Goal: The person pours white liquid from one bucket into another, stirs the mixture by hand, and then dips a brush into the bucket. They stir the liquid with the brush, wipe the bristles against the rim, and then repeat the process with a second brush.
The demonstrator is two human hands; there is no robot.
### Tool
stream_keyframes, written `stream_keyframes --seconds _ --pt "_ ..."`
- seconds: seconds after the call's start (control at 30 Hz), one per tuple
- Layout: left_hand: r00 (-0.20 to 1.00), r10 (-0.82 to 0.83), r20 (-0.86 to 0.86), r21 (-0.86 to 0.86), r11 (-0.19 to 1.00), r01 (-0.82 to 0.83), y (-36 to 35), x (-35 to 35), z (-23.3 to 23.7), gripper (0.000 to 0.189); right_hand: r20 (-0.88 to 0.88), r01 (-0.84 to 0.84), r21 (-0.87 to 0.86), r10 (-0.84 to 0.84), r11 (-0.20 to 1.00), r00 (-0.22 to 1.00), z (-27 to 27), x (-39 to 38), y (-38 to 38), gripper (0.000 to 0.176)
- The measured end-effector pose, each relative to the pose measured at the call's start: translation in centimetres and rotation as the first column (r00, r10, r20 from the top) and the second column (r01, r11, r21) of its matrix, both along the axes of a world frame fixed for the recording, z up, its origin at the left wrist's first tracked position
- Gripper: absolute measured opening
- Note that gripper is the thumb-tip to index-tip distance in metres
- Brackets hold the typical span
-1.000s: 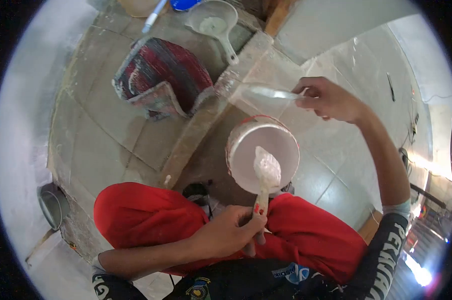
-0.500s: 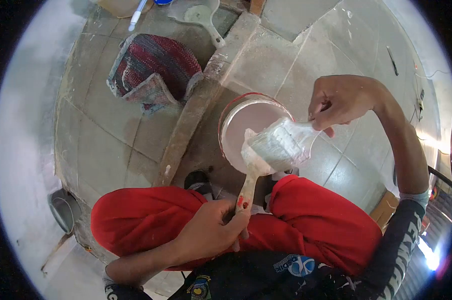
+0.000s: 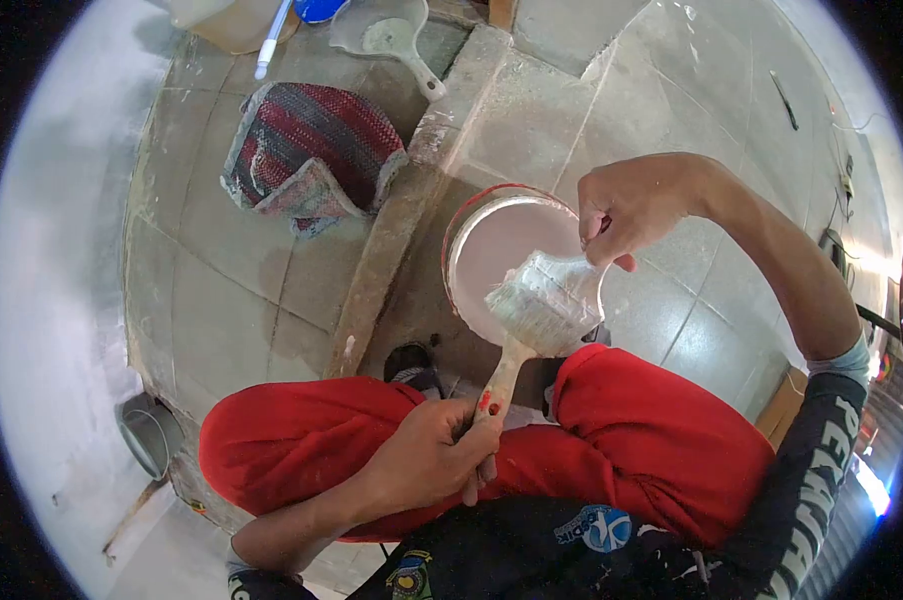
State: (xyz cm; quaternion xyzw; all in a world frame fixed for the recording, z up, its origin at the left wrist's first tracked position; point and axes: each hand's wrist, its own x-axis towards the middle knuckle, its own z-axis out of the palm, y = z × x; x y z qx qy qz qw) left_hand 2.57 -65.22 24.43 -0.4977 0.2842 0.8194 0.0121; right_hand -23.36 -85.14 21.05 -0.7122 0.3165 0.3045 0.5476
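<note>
My left hand [image 3: 436, 450] is wrapped round the handle of a putty knife [image 3: 501, 385] with red marks near its end. The knife's upper part lies against or behind the bristles of a wide, whitish paint brush [image 3: 549, 300]. My right hand [image 3: 631, 210] is closed on the brush's handle, with the bristles pointing down and left. Both tools are over the right side of a round bucket [image 3: 453, 262] that holds pale pinkish paint [image 3: 501, 250]. Part of the knife's blade is hidden by the brush.
A red and grey woven cloth [image 3: 316, 150] lies on the tiles left of a raised ledge [image 3: 386, 260]. Beyond it are a handled scoop [image 3: 396, 40] and a white-blue stick [image 3: 269, 50]. A grey bucket [image 3: 151, 437] stands at the far left.
My right hand and the brush have moved left and slightly down, across the putty knife. My left hand keeps its hold on the knife. The view has shifted slightly.
</note>
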Motion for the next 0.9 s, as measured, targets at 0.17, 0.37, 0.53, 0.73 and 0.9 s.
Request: stream_keyframes --seconds 0.17,0.37,0.53,0.73,0.9 --pt "0.999 0.023 -0.025 0.007 1.000 -0.023 0.1 0.3 -0.5 0.035 0.005 0.066 0.010 -0.066 0.998 0.998 -1.1 -1.2 0.3 0.027" --pt "1.000 -0.027 0.002 -0.018 0.999 0.027 -0.5 0.5 -0.3 0.038 -0.014 0.078 -0.027 -0.078 0.997 0.997 -1.1 -1.2 0.1 0.026" --pt "0.997 -0.068 0.036 -0.011 0.998 0.069 -1.0 0.6 0.1 0.040 -0.025 0.024 -0.078 -0.026 0.997 0.999 -1.3 -1.0 -0.1 0.027" --pt "0.995 -0.077 0.063 -0.059 0.995 0.081 -1.1 0.8 -0.2 0.042 -0.021 0.024 -0.152 -0.028 0.988 0.999 -1.0 -1.3 -0.2 0.030" --pt "0.982 -0.076 0.170 -0.107 0.990 0.096 -1.2 0.5 0.3 0.038 -0.096 0.030 -0.160 -0.045 0.987 0.994 0.2 -1.2 -0.2 0.028"
